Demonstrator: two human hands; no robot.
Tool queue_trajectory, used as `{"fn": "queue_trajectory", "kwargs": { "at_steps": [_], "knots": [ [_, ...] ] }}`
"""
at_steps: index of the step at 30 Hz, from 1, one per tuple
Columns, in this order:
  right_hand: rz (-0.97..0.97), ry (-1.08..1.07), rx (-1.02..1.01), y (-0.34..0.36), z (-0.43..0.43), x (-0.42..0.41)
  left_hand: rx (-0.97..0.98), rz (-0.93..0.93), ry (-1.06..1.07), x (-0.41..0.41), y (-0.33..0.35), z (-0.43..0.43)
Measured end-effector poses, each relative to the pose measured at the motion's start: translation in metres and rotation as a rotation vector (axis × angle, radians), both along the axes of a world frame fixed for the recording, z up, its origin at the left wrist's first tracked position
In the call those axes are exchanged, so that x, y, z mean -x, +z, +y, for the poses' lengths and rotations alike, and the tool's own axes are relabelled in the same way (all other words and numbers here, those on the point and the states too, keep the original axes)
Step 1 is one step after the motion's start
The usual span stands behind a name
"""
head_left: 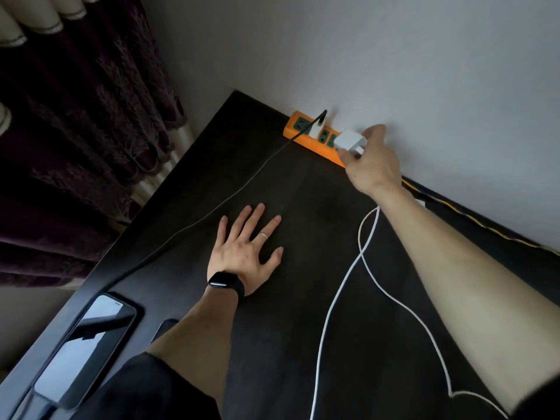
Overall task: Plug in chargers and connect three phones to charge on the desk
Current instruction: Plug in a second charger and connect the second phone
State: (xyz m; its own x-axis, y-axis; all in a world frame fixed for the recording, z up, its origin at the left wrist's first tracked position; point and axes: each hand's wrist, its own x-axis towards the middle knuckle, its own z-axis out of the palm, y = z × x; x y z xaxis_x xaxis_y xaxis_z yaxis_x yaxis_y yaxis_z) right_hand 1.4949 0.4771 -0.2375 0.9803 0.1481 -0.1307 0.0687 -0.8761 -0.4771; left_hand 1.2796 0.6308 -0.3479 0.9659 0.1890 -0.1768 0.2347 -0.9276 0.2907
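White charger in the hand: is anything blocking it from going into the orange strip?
Nothing visible blocks it. The right hand holds the charger right at the strip's sockets. The other charger, already plugged in, sits further left, apart from it.

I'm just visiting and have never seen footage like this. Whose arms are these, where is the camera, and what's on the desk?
No machine here: a person wears a camera on the head, so you look down along their own bare arms. The left hand lies flat on the dark desk. The right hand pinches a white charger at the orange power strip by the wall; whether it is fully in, I cannot tell. A smaller charger with a dark cable already sits in the strip. A white cable loops across the desk, and a phone lies near its left edge.
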Motion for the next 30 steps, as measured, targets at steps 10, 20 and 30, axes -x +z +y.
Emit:
{"fn": "queue_trajectory", "kwargs": {
  "at_steps": [10,20,30],
  "knots": [
    [-0.005,0.055,0.153,-0.012,0.01,-0.027,0.006,-0.019,0.009,0.004,-0.001,-0.001],
    [-0.047,0.109,0.189,-0.012,0.018,-0.04,0.023,0.02,-0.004,0.002,0.002,0.002],
    [-0.103,0.203,0.357,-0.008,0.039,-0.042,0.032,0.109,-0.027,0.001,0.003,0.0]
  ]
}}
